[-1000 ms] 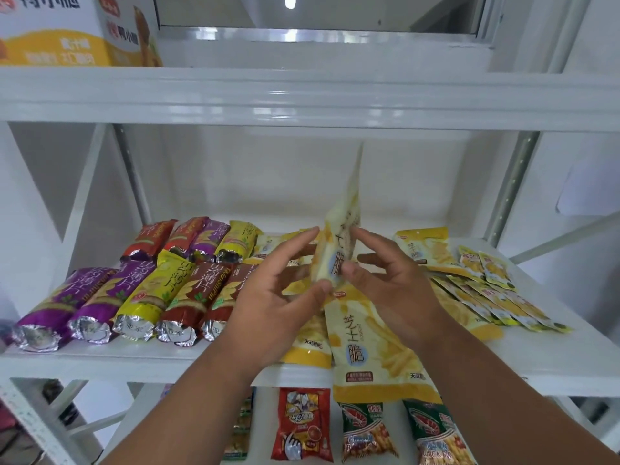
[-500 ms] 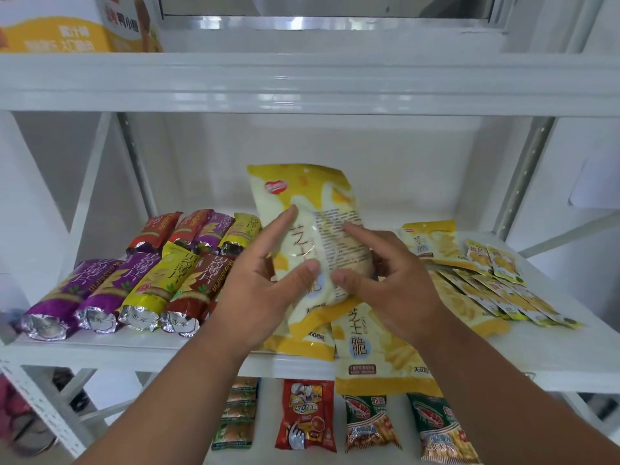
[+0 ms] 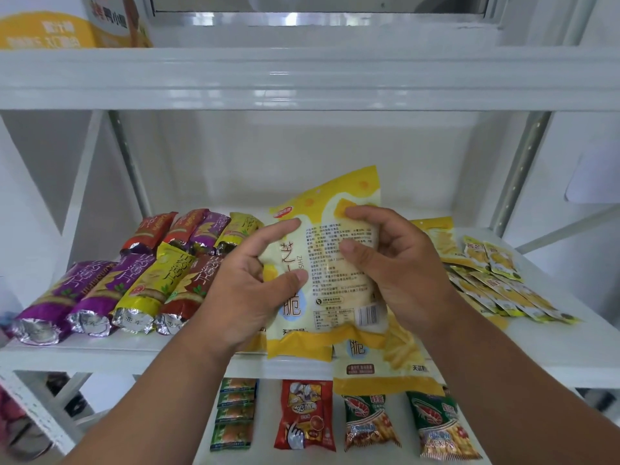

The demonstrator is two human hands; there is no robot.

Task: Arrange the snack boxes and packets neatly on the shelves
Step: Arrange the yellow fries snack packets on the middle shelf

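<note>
The step in hand appeared to be placing one packet: both hands held a flat yellow-and-white plastic snack packet (image 3: 330, 263) at the centre of the frame, above the front of the white metal middle shelf (image 3: 550, 350). The left hand (image 3: 248, 286) pinched its left edge between thumb and fingers; the right hand (image 3: 399, 266) curled round its right edge. Its printed back, with barcode, faced the camera. The next move likely called for turning it face-up and laying it squarely on the matching yellow packet (image 3: 385, 360) below, which overhung the shelf lip.
</note>
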